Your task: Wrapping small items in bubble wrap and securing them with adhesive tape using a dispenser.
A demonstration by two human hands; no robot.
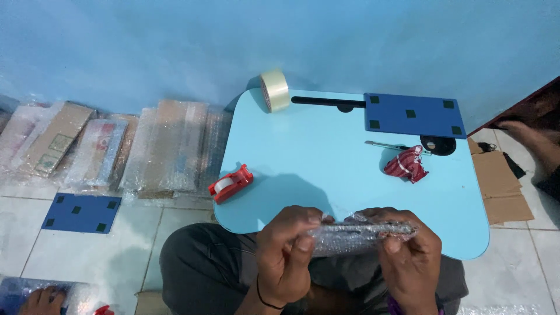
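Note:
My left hand [287, 251] and my right hand [405, 256] both grip a flat item wrapped in bubble wrap [356, 235], held edge-on over the near edge of a small light blue lap table [326, 163]. My left thumb presses on its left end, and my right fingers curl around its right end. What is inside the wrap is hidden. On the table lie a red tape dispenser [231, 183] at the left, a roll of clear tape [274, 91] standing at the back, and a crumpled red and white wrapper [405, 164] at the right.
A dark blue panel [413, 114] lies on the table's back right, with a pen-like tool [385, 145] and a black round recess [438, 144] by it. Bubble-wrapped packages [111, 149] lean on the blue wall. Another blue panel [81, 213] lies on the tiled floor. Other people's hands [528, 137] [41, 298] show at both edges.

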